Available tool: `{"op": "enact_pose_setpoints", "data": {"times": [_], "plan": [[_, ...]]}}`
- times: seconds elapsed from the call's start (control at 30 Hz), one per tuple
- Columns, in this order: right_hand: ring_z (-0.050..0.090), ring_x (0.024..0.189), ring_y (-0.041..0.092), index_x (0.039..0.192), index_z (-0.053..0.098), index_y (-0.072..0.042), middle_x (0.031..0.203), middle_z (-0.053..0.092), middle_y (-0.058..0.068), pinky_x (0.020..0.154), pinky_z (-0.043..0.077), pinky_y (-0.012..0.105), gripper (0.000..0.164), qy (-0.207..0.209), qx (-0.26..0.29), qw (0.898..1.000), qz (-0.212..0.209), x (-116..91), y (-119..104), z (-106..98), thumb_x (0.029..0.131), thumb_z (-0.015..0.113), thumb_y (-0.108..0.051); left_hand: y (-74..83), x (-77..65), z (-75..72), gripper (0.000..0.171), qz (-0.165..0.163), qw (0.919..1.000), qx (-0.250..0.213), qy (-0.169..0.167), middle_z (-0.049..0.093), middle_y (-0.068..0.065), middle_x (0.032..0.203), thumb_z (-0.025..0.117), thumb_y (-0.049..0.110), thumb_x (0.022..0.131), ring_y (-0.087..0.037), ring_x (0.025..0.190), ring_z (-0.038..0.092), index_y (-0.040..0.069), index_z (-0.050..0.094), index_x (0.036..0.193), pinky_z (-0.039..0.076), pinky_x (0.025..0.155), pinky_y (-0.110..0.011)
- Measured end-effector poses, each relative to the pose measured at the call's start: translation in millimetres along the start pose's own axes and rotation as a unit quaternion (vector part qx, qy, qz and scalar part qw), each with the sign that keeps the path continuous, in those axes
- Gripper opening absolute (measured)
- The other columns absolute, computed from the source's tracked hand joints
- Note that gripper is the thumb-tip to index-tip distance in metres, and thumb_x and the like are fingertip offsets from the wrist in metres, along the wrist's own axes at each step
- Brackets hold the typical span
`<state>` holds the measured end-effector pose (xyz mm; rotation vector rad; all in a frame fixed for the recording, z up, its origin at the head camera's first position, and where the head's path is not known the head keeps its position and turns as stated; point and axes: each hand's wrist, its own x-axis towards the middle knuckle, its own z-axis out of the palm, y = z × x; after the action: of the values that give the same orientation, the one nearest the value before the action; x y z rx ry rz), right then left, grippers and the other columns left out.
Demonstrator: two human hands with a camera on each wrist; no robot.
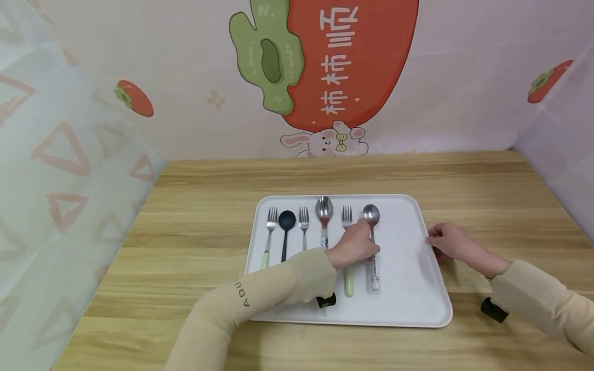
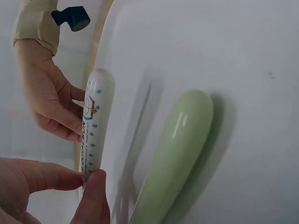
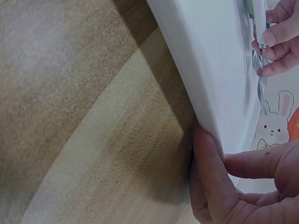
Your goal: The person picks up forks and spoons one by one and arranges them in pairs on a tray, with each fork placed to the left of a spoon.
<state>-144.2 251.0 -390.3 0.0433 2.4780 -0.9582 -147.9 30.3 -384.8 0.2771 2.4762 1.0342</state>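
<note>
My left hand [image 1: 353, 244] pinches the white patterned handle of a metal spoon [image 1: 375, 273] between thumb and fingers, over a white rectangular tray [image 1: 413, 288]. In the left wrist view, the spoon's handle [image 2: 93, 121] points up from the fingertips. Beside it on the tray lies a fork [image 1: 349, 283] with a green handle, partly covered by the hand. My right hand [image 1: 451, 242] grips the tray's right edge; in the right wrist view, thumb and fingers [image 3: 208, 149] pinch its rim.
Left of the hand, the tray bears a larger metal spoon [image 1: 324, 207], a fork [image 1: 303, 219], a black spoon [image 1: 287, 220] and a green-handled fork [image 1: 271, 221]. My left sleeve [image 1: 278, 278] hides their lower parts. Beneath is a wooden table [image 1: 199, 232], with a printed wall behind.
</note>
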Motion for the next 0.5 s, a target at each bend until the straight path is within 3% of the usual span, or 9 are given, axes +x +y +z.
{"op": "enact_pose_setpoints", "data": {"times": [0.27,0.5], "plan": [[0.059,0.06,0.013,0.101,0.048,0.02,0.077,0.059,0.017,0.054,0.054,0.029,0.026,-0.003,-0.002,1.0,0.003,0.4,0.3,-0.3,0.088,0.048,-0.003,1.8,1.8,4.7,0.018,0.001,0.999,0.046,-0.004,0.047,-0.003,0.071,0.065,0.006,0.078,-0.012,0.056,0.048,0.003,0.047,0.081,0.04,0.048,-0.019],[0.059,0.06,0.013,0.101,0.047,0.02,0.078,0.058,0.017,0.053,0.054,0.03,0.027,-0.001,-0.004,1.0,0.006,-0.1,-0.1,-0.7,0.089,0.048,-0.003,1.2,3.3,8.9,0.022,-0.002,0.996,0.089,0.008,0.047,-0.002,0.074,0.068,0.008,0.077,-0.013,0.061,0.049,0.003,0.049,0.085,0.042,0.051,-0.019]]}}
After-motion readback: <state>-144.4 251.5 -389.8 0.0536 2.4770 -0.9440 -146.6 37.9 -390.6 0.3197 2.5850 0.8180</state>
